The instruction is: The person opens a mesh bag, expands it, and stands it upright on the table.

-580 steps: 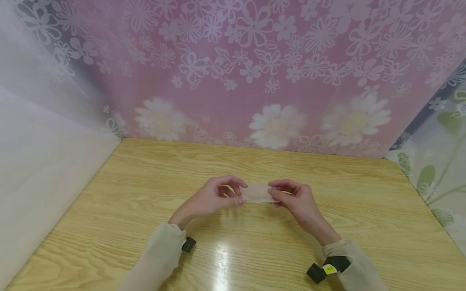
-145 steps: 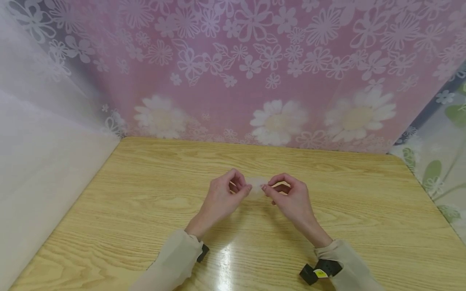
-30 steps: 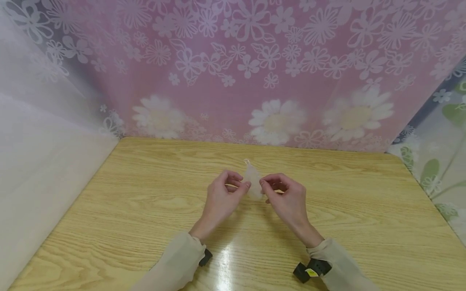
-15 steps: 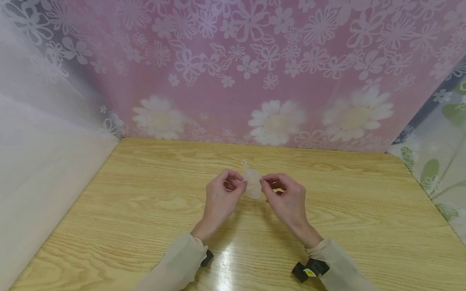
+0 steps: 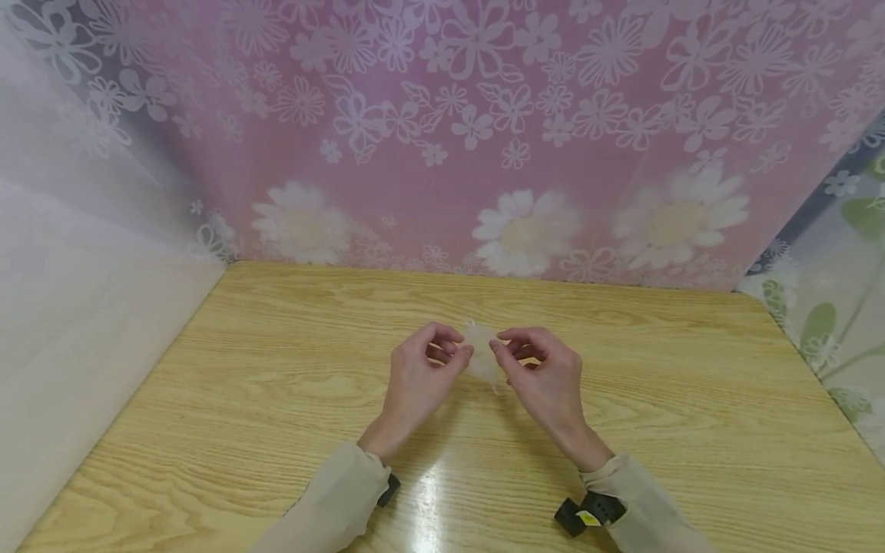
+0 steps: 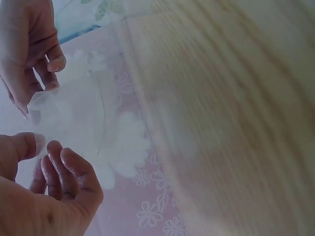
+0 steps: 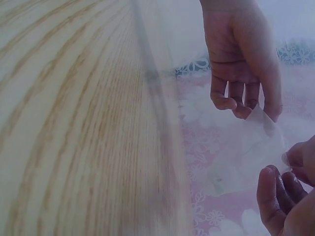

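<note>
A small, thin, translucent white drawstring pouch [image 5: 482, 359] is held up between both hands, over the table in the head view. One thin string loop pokes out at its far end and another hangs at its near right corner. My left hand [image 5: 419, 375] pinches its left edge between thumb and fingertips. At the opposite edge, my right hand [image 5: 548, 384] pinches it the same way. The left wrist view shows the pouch [image 6: 74, 118] spread as a see-through sheet between the two hands. From the right wrist, the pouch [image 7: 251, 152] looks creased, with a pointed corner at the left fingertips.
A wood-grain table [image 5: 276, 369] lies under the hands, with a light glare near its front. Behind it hangs a pink flowered curtain [image 5: 415, 200]. A pale sheet [image 5: 90, 307] borders the left side and a leafy patterned cloth [image 5: 836, 307] the right.
Long ago the pouch was a flat rectangle between the hands. Lately its far looped end has dropped nearer the fingers, and a second string loop now shows at the near corner.
</note>
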The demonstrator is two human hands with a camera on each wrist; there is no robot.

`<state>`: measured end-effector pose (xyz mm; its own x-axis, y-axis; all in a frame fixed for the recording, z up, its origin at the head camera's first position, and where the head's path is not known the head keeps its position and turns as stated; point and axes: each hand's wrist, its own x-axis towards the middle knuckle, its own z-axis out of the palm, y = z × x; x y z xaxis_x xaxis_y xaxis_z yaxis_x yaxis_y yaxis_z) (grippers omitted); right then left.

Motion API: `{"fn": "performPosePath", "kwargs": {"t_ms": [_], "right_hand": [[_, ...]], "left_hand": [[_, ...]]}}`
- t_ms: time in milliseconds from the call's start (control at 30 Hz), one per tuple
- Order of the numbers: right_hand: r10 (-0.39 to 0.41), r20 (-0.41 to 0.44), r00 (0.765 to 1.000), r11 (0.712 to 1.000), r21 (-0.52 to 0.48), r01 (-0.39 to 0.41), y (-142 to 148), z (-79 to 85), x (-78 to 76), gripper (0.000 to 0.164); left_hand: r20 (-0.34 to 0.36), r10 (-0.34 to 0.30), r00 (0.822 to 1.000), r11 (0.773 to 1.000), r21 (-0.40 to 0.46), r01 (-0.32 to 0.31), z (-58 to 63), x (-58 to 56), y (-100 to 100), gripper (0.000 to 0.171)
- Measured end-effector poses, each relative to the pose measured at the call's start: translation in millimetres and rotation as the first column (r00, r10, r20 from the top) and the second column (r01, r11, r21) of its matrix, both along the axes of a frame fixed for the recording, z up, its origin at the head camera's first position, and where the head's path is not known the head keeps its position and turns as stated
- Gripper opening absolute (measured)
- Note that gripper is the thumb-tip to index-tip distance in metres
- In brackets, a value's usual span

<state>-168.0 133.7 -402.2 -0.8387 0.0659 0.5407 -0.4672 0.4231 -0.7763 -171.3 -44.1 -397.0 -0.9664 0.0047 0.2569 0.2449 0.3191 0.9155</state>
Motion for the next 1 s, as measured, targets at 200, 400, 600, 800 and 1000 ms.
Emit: {"fn": "performPosePath", "kwargs": {"t_ms": [200,400,600,800,1000], "right_hand": [[-0.005,-0.049,0.999,1.0,0.008,0.006,1.3,-1.5,-0.9,0.008],[0.01,-0.056,0.998,1.0,-0.014,-0.011,1.1,-0.8,-0.2,0.008],[0.036,-0.062,0.997,0.999,-0.006,-0.036,0.4,-1.1,-0.1,0.01],[0.026,-0.012,1.0,1.0,0.009,-0.026,0.5,-1.9,0.2,0.009],[-0.013,0.142,0.99,0.999,0.046,0.007,1.0,0.4,2.7,0.015]], "left_hand": [[0.003,-0.004,1.0,1.0,-0.011,0.004,-0.3,0.5,-1.1,0.005],[-0.026,-0.024,0.999,0.998,-0.058,0.023,0.1,0.6,-4.1,0.012],[-0.101,-0.088,0.991,0.985,-0.157,0.072,3.7,-3.0,-5.8,0.019],[-0.094,-0.069,0.993,0.989,-0.137,0.056,5.3,-5.2,-5.0,0.006],[-0.079,0.032,0.996,0.999,-0.025,-0.034,2.2,-6.7,-3.7,0.005]]}}
